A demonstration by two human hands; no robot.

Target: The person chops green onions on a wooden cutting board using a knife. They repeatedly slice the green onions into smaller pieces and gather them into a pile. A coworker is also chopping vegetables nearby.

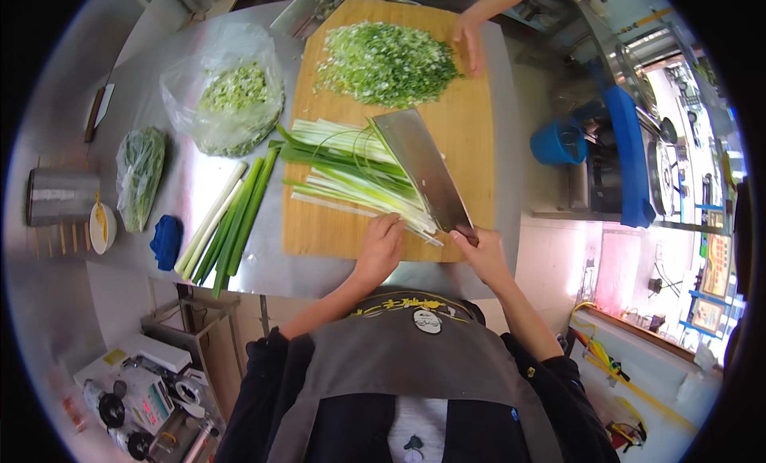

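Observation:
My right hand (483, 253) grips the handle of a Chinese cleaver (422, 163), whose broad blade slants up and to the left. Along the blade's left edge lies a bundle of split scallion stalks (359, 163) with white and green strips. My left hand (381, 244) rests at the near side of this bundle, fingers bent against the stalks; whether it pinches any of them is hard to see. Under everything is a wooden cutting board (467, 122). A large heap of chopped scallions (389, 62) covers its far part.
Another person's hand (470, 41) touches the board's far right edge. Left on the steel table (269, 271) are whole scallions (230, 223), a plastic bag of chopped greens (230, 104), bagged leafy greens (140, 178), a blue cloth (166, 241) and a knife (99, 113). A blue bucket (558, 142) stands right.

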